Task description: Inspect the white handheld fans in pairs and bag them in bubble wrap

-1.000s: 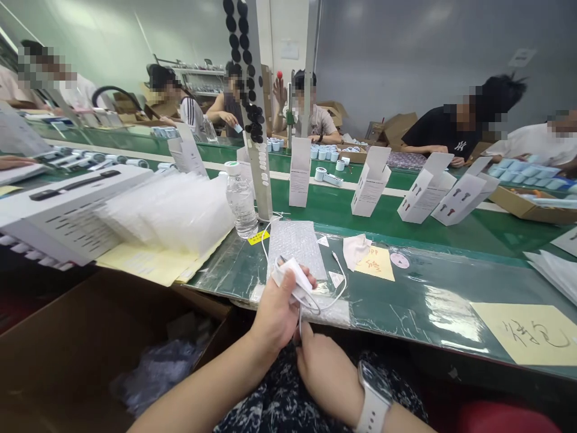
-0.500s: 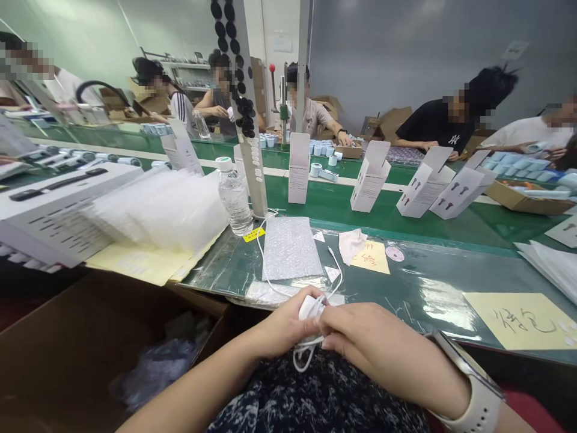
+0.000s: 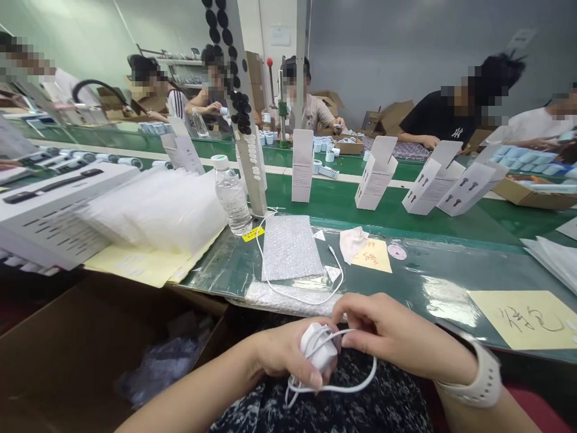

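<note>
Gripping a light, rigid white plastic charger [image 3: 317, 347] by its body in the closed left hand [image 3: 283, 355], with the fingers [image 3: 356, 319] of the right hand [image 3: 387, 331] pinching its soft, thin white cable [image 3: 349, 390], which loops just below them.

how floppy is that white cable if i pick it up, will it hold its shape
The white cable will probably flop: it sags in a loose, thin loop below the left hand instead of standing stiffly. It likely weighs little, though the white plastic block it wraps around may drag it down.
</note>
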A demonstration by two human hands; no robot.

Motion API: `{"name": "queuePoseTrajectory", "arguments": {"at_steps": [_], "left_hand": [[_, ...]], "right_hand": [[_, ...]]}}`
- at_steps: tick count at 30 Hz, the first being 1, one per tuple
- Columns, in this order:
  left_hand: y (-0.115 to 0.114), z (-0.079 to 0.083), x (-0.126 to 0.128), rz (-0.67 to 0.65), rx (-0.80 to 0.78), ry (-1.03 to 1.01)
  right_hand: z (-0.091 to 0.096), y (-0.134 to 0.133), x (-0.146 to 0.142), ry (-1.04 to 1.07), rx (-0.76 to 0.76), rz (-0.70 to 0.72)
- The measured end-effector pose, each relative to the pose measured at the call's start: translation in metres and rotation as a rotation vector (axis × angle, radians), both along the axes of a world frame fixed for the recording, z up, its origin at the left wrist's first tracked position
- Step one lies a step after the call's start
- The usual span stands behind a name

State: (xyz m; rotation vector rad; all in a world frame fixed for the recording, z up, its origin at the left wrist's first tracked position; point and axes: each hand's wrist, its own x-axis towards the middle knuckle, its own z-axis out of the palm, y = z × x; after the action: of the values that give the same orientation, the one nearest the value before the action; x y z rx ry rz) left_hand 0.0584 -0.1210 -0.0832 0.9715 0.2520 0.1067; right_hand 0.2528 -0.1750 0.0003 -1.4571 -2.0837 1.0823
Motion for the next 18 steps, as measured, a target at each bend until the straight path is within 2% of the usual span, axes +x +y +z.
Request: {"name": "queuePoseTrajectory", "arguments": {"at_steps": [3,6,7,9,11,13,15,18], "left_hand": [[0.002,-0.007,0.001,0.131,-0.076,0.024],[0.006,-0.008,0.005,0.240,-0.133,0.041],[0.008,-0.007,0.006,0.280,-0.143,0.047],[0.011,-0.006,0.009,0.338,-0.144,0.051],[0.013,-0.005,0.011,0.338,-0.134,0.037],[0.014,-0.005,0.013,0.287,-0.117,0.000],[0.014,-0.004,0.015,0.235,-0.114,-0.041],[0.013,-0.004,0.020,0.187,-0.184,-0.038]], "right_hand": [[0.001,-0.007,0.012,0.197,-0.016,0.023],[-0.004,-0.009,0.015,0.434,-0.077,0.071],[-0.007,-0.008,0.014,0.468,-0.068,0.052],[-0.010,-0.005,0.012,0.435,0.060,-0.049],[-0.013,-0.002,0.009,0.361,0.231,-0.175],[-0.015,0.003,0.008,0.359,0.307,-0.266],[-0.018,0.006,0.009,0.412,0.283,-0.347],[-0.028,0.011,0.013,0.524,0.168,-0.459]]}}
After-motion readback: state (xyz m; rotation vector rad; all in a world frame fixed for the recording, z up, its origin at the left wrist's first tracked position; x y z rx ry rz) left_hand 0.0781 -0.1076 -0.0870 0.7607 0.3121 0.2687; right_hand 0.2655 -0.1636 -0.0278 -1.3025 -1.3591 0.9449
